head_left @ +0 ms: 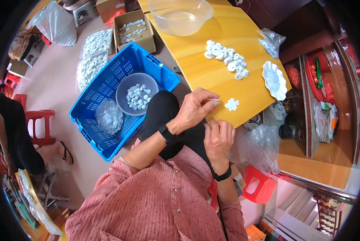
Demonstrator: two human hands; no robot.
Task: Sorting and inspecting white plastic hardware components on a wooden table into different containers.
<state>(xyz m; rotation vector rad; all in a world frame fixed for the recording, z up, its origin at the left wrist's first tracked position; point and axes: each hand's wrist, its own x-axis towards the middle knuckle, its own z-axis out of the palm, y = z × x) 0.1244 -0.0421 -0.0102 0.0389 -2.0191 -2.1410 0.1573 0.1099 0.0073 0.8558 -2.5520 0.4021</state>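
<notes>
Beside white discs [231,104], left hand [194,109] seemingly pinches something.

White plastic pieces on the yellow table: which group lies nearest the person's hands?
The small cluster by the table's near edge, just beyond the left hand fingers. The long heap lies farther up the table.

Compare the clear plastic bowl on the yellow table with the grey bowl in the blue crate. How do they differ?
The clear bowl stands on the yellow table; the grey bowl sits inside the blue crate on the floor. The clear bowl is see-through and looks empty; the grey bowl is opaque and holds small white pieces. The clear bowl looks wider. Both are round, open-topped and upright.
</notes>
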